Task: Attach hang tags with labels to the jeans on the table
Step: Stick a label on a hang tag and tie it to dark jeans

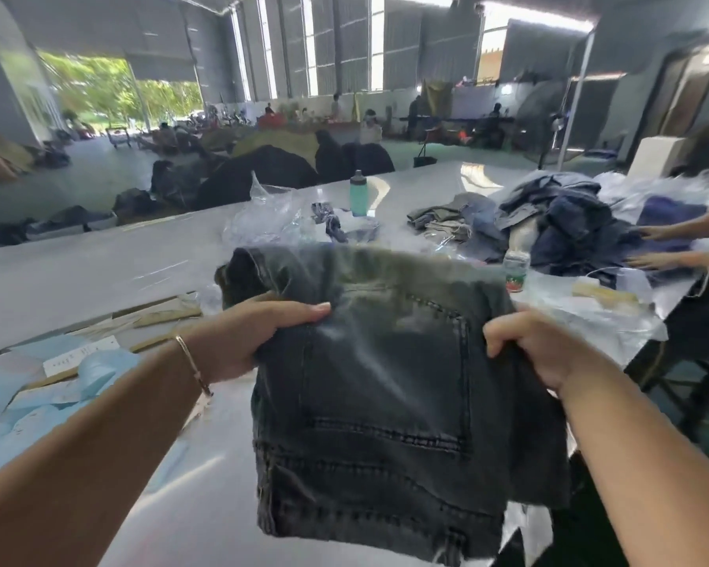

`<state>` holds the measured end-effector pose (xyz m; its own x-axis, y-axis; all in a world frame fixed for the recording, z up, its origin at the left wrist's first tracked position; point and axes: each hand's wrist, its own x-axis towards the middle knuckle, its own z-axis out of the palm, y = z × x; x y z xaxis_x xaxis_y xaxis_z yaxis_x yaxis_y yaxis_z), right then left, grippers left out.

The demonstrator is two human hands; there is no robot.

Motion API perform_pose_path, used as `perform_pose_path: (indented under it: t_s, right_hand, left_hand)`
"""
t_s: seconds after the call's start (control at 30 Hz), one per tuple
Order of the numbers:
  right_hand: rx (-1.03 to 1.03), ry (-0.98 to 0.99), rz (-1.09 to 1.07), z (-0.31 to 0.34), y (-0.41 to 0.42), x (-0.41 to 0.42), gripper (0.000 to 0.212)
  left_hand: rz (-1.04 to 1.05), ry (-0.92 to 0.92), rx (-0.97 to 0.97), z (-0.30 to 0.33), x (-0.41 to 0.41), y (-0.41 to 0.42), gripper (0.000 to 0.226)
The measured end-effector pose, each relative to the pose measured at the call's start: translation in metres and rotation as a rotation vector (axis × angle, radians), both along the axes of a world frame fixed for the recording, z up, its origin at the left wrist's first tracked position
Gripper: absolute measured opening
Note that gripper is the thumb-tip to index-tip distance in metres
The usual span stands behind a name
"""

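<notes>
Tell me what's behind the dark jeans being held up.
Beyond the jeans, gripped by the left hand and right hand, stand a teal bottle, crumpled plastic and a clothes pile. The table directly behind them is hidden.

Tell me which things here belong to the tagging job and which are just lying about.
For the job: dark jeans, gripped by left hand and right hand; paper tags; pile of jeans.
Lying about: teal bottle, small bottle, clear plastic bags.
</notes>
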<state>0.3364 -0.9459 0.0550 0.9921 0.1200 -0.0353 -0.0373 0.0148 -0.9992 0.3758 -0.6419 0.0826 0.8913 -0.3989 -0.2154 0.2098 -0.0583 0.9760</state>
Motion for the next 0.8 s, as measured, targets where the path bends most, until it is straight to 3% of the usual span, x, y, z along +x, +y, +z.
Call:
perform_pose_path:
  t_s: [0.07,0.2,0.3,0.37,0.47,0.57,0.6,0.67,0.8]
  right_hand:
    - [-0.091,-0.072,-0.028,0.031,-0.032,0.022,0.036]
    - [-0.224,-0.147,-0.162,0.084,-0.073,0.072,0.030]
    - [-0.466,-0.158,-0.244,0.089,-0.094,0.132,0.054]
    - [-0.783,-0.171,-0.330,0.063,-0.097,0.173,0.066]
    - [-1.176,-0.152,-0.225,-0.019,-0.089,0.208,0.053]
    - [-1.339,0.068,0.302,-0.133,-0.075,0.198,0.055]
    - [-1.413,0.111,0.403,-0.165,-0.070,0.189,0.055]
    - [-1.520,0.073,0.386,-0.205,-0.064,0.176,0.051]
    - [-1.568,0.048,0.355,-0.200,-0.060,0.180,0.044]
  left_hand:
    - [0.025,-0.155,-0.024,0.020,0.009,-0.027,0.044]
    - [0.086,-0.392,-0.180,0.028,0.030,-0.071,0.047]
    - [0.216,-0.350,-0.377,-0.008,0.061,-0.106,0.044]
    - [0.380,-0.206,-0.434,-0.053,0.085,-0.130,0.043]
    - [0.543,0.102,-0.214,-0.144,0.104,-0.155,0.037]
    - [0.448,0.357,0.197,-0.226,0.097,-0.160,0.032]
    - [0.437,0.364,0.259,-0.244,0.096,-0.160,0.031]
    - [0.429,0.306,0.309,-0.263,0.100,-0.155,0.029]
    - [0.264,0.259,0.487,-0.257,0.107,-0.143,0.025]
